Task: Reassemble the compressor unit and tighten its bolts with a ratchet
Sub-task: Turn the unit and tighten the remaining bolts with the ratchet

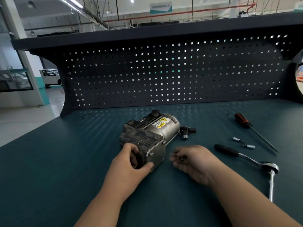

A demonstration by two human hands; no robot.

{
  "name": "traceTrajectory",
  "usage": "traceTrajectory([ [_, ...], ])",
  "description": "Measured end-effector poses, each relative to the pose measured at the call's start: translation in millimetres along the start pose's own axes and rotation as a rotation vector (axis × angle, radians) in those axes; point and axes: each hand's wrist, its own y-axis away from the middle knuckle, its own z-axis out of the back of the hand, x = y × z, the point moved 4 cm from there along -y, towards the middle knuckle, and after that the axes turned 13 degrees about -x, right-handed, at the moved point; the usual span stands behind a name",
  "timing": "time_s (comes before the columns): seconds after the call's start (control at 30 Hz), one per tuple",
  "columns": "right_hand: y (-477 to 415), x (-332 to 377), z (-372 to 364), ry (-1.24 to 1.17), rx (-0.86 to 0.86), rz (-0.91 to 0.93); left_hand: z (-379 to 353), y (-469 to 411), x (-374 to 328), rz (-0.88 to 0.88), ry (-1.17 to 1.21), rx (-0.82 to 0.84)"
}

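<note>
The left hand (131, 167) grips the near end of the compressor (152, 133) lying on the green bench (65, 161). Just right of the compressor the right hand (191, 161) pinches a small dark part (181, 158); farther right lie a ratchet (246, 157) and a screwdriver (252, 128).

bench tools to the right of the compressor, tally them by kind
ratchet: 1
screwdriver: 1
bit sockets: 2
total: 4
</note>
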Motion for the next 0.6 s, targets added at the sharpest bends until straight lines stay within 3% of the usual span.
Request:
traceTrajectory([
  [0.07, -2, -1, 1, 0.075, -0.014, 0.017, 0, 0, 0, 0.001, -0.001, -0.004],
  [0.37, -5, 6, -1, 0.647, -0.061, 0.433, 0, 0, 1, 0.01, -0.006, 0.0],
  [0.5, -12, 9, 5, 0.695, -0.165, 0.506, 0, 0, 2, 0.014, 0.005, 0.0],
  [0.6, -12, 15, 4, 0.548, -0.23, 0.595, 0, 0, 2, 0.012, 0.017, 0.004],
])
